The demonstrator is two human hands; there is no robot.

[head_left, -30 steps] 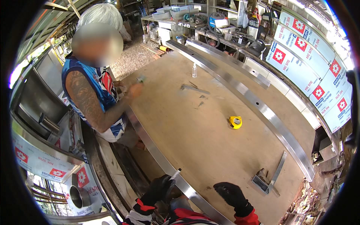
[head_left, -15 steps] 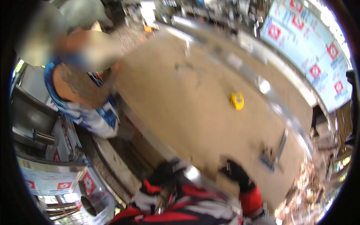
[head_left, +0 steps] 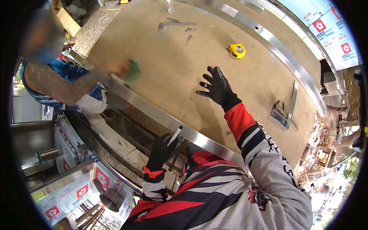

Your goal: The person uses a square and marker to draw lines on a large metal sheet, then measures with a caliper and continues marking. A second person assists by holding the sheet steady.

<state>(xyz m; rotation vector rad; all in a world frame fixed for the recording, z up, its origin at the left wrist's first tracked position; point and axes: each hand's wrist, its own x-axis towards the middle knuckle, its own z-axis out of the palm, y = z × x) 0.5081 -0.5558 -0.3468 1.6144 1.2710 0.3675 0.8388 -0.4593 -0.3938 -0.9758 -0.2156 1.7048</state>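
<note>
My left hand [head_left: 161,152], in a black glove, is closed around a white marker pen [head_left: 174,136] whose dark end points up and away from me. It is beside a long shiny metal bar [head_left: 153,114] lying along the table's near edge. Over the brown table [head_left: 168,76], my right hand [head_left: 216,86], also black-gloved, is raised with fingers spread and holds nothing. Beyond it lies a yellow tape measure [head_left: 237,50]. A combination square [head_left: 283,115] rests to the right.
At the left, a co-worker's hand [head_left: 119,69] has a blurred green thing [head_left: 133,70] at the bar's far part. A second metal bar [head_left: 268,36] crosses the far side. A caliper [head_left: 177,25] and small metal bits [head_left: 189,37] lie at the back. Film-covered sheet metal [head_left: 69,195] stands lower left.
My right hand has moved up and out over the table, fingers spread. The view has shifted, and the marker now shows clearly in my left hand. The co-worker's arm has extended over the bar.
</note>
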